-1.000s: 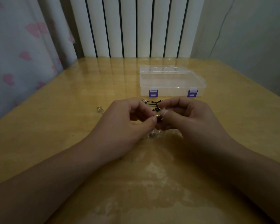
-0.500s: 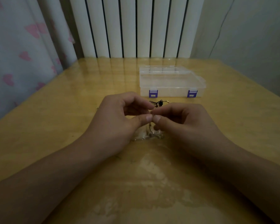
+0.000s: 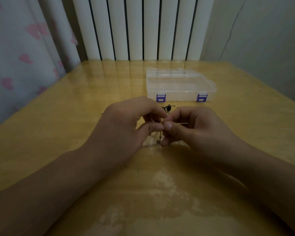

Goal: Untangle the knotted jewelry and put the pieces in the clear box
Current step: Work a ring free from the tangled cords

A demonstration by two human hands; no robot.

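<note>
Two hands, left hand point(image 3: 126, 126) and right hand point(image 3: 199, 128), pinch the knotted jewelry point(image 3: 168, 109); apparently light, limp chain, best gripped beside the knot.

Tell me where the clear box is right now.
In the head view the clear box sits on the wooden table, right of centre and beyond both hands, lid closed, its two purple latches facing the person, with the white radiator behind it.

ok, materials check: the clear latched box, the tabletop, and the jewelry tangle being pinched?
Clear rectangular box with purple latches: looks like translucent moulded plastic, since its inner dividers show through the lid. Yellow-brown tabletop: wood-look with a glossy coat or clear cover, as it reflects the radiator; worn patches near the front. Knotted jewelry tangle: thin gold-toned links, likely metal, with a dark cord or bead; too small to confirm.
</note>
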